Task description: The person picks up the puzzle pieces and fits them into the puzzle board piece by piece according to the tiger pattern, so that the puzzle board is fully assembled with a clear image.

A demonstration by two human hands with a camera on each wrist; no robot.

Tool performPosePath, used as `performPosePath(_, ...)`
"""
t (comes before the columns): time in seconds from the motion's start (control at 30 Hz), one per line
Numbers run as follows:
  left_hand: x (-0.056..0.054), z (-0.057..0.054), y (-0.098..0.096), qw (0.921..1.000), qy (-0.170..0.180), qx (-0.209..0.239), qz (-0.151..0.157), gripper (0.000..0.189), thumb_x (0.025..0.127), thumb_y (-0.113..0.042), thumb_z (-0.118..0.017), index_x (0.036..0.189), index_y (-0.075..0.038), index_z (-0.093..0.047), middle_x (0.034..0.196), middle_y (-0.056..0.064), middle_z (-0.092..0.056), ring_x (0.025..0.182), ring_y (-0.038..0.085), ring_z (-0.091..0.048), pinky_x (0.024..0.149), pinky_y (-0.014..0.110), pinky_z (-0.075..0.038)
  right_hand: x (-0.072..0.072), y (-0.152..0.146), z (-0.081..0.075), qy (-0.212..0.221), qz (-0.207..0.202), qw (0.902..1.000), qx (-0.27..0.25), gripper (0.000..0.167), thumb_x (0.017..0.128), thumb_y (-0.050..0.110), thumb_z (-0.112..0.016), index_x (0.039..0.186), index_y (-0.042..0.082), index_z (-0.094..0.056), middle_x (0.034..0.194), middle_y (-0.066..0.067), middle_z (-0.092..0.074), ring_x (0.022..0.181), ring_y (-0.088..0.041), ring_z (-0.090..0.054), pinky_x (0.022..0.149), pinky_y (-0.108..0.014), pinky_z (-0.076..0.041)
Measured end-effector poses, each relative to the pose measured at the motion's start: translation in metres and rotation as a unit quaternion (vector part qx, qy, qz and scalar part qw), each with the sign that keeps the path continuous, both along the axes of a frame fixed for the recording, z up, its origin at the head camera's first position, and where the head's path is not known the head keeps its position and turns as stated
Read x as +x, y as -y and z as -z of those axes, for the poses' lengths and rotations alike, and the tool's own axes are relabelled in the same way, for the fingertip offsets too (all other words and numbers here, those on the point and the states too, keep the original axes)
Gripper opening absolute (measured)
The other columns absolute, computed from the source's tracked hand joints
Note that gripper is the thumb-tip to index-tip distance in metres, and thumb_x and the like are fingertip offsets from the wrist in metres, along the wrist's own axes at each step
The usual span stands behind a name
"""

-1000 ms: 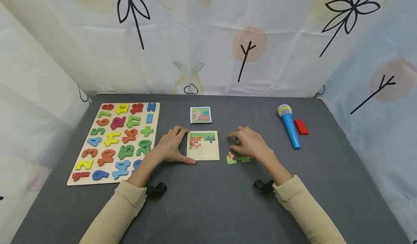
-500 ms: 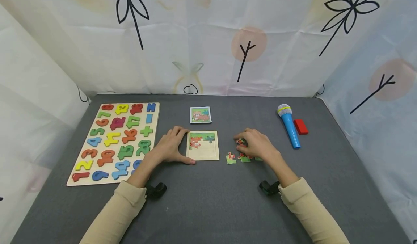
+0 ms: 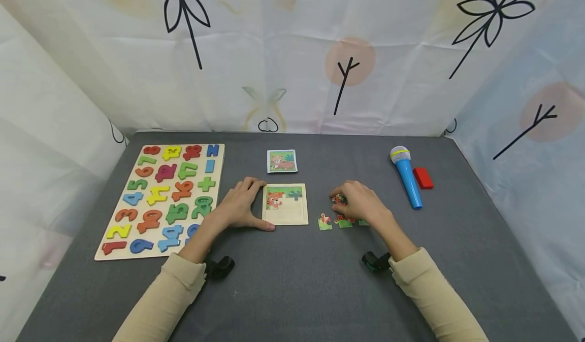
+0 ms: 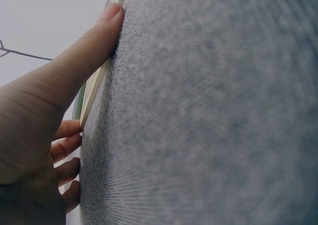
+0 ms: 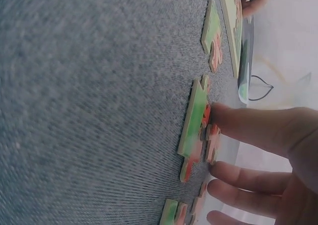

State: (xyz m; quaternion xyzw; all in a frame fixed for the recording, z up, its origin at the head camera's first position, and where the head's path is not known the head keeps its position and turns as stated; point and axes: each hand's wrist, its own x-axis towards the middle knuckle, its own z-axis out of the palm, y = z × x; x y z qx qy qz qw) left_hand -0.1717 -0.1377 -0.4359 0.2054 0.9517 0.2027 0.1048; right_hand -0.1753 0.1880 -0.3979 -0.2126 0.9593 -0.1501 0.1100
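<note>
My left hand (image 3: 242, 205) holds the left side of a light wooden puzzle board (image 3: 291, 217), its thumb along the front edge and its fingers at the far left corner. Tiger and greenery pieces (image 3: 274, 200) fill the upper part of the board; the lower part shows bare wood. To the right, my right hand (image 3: 358, 201) pinches a red-and-pink jigsaw piece (image 5: 212, 143) between thumb and index finger, low over the table. A green-edged piece (image 5: 195, 120) lies just in front of that hand. Another loose piece (image 3: 325, 223) lies nearer the board. More pieces are partly hidden beneath the hand.
A small picture card (image 3: 282, 161) lies behind the board. At left is a large number board (image 3: 137, 164) with colourful numerals. A blue toy microphone (image 3: 407, 179) and a red block (image 3: 423, 178) lie at right on the grey table (image 3: 292, 291).
My right hand has shifted slightly right and come onto a piece in the loose group, its thumb and index finger now around it. The left hand and the board stay in place.
</note>
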Motion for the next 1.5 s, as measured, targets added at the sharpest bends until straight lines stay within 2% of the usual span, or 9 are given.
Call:
performPosePath(0.07, 0.000, 0.000, 0.000, 1.0000, 0.000, 0.000, -0.001, 0.117, 0.067, -0.067, -0.087, 0.156, -0.009, -0.037, 0.151, 0.018, -0.039, 0.131, 0.037, -0.046, 0.103, 0.059, -0.042, -0.001, 0.000, 0.000, -0.003, -0.005, 1.0000, 0.000, 0.029, 0.092, 0.017, -0.076, 0.118, 0.005, -0.076, 0.121, -0.016, -0.073, 0.115, -0.034, -0.066, 0.091, -0.050, -0.055)
performPosePath(0.2, 0.000, 0.000, 0.000, 1.0000, 0.002, 0.000, -0.001, 0.117, 0.067, -0.067, -0.087, 0.156, -0.009, -0.037, 0.152, 0.018, -0.039, 0.131, 0.037, -0.045, 0.103, 0.060, -0.042, -0.001, 0.002, 0.002, -0.012, -0.010, 0.9999, -0.004, 0.026, 0.090, 0.016, -0.075, 0.114, 0.004, -0.077, 0.116, -0.015, -0.074, 0.097, -0.026, -0.065, 0.078, -0.042, -0.052)
performPosePath(0.27, 0.000, 0.001, 0.000, 1.0000, 0.002, -0.001, -0.001, 0.117, 0.067, -0.068, -0.087, 0.156, -0.010, -0.037, 0.152, 0.018, -0.039, 0.132, 0.037, -0.045, 0.103, 0.060, -0.042, 0.000, 0.003, 0.003, -0.016, -0.008, 0.9998, -0.007, 0.026, 0.090, 0.017, -0.074, 0.113, 0.005, -0.078, 0.114, -0.015, -0.074, 0.093, -0.023, -0.062, 0.075, -0.040, -0.049)
performPosePath(0.4, 0.000, 0.002, 0.001, 1.0000, 0.002, -0.002, 0.000, 0.117, 0.067, -0.068, -0.087, 0.156, -0.010, -0.037, 0.152, 0.018, -0.039, 0.132, 0.037, -0.045, 0.103, 0.059, -0.042, 0.002, 0.005, 0.006, -0.029, -0.009, 0.9994, -0.013, 0.029, 0.091, 0.020, -0.073, 0.116, 0.006, -0.077, 0.114, -0.014, -0.073, 0.096, -0.025, -0.064, 0.078, -0.043, -0.052)
performPosePath(0.57, -0.001, 0.002, 0.001, 1.0000, 0.000, -0.002, 0.000, 0.117, 0.067, -0.068, -0.087, 0.156, -0.010, -0.037, 0.151, 0.018, -0.039, 0.131, 0.037, -0.046, 0.102, 0.059, -0.042, 0.002, 0.013, 0.005, -0.043, -0.016, 0.9987, -0.021, 0.028, 0.091, 0.023, -0.072, 0.113, 0.007, -0.077, 0.106, -0.011, -0.073, 0.087, -0.021, -0.061, 0.072, -0.039, -0.050)
performPosePath(0.77, 0.000, 0.000, 0.000, 1.0000, 0.000, -0.001, 0.000, 0.117, 0.067, -0.067, -0.087, 0.156, -0.009, -0.037, 0.151, 0.018, -0.039, 0.131, 0.038, -0.046, 0.103, 0.059, -0.042, 0.002, 0.029, 0.002, -0.044, -0.027, 0.9984, -0.024, 0.026, 0.091, 0.024, -0.072, 0.112, 0.010, -0.078, 0.104, -0.010, -0.071, 0.082, -0.018, -0.056, 0.066, -0.033, -0.045)
performPosePath(1.0, -0.001, 0.001, 0.000, 1.0000, 0.001, -0.003, -0.002, 0.117, 0.067, -0.068, -0.087, 0.156, -0.009, -0.037, 0.151, 0.018, -0.039, 0.132, 0.037, -0.045, 0.103, 0.059, -0.042, 0.004, 0.053, 0.000, -0.041, -0.042, 0.9977, -0.033, 0.025, 0.092, 0.022, -0.071, 0.114, 0.012, -0.077, 0.098, -0.008, -0.066, 0.073, -0.016, -0.046, 0.056, -0.027, -0.033)
performPosePath(1.5, 0.000, 0.001, -0.001, 1.0000, 0.000, -0.002, -0.003, 0.117, 0.067, -0.067, -0.087, 0.156, -0.010, -0.037, 0.152, 0.019, -0.039, 0.133, 0.039, -0.045, 0.104, 0.061, -0.042, 0.001, 0.100, 0.001, -0.051, -0.071, 0.9962, -0.009, 0.026, 0.092, 0.028, -0.074, 0.116, 0.018, -0.077, 0.093, -0.003, -0.064, 0.074, -0.014, -0.048, 0.057, -0.026, -0.037)
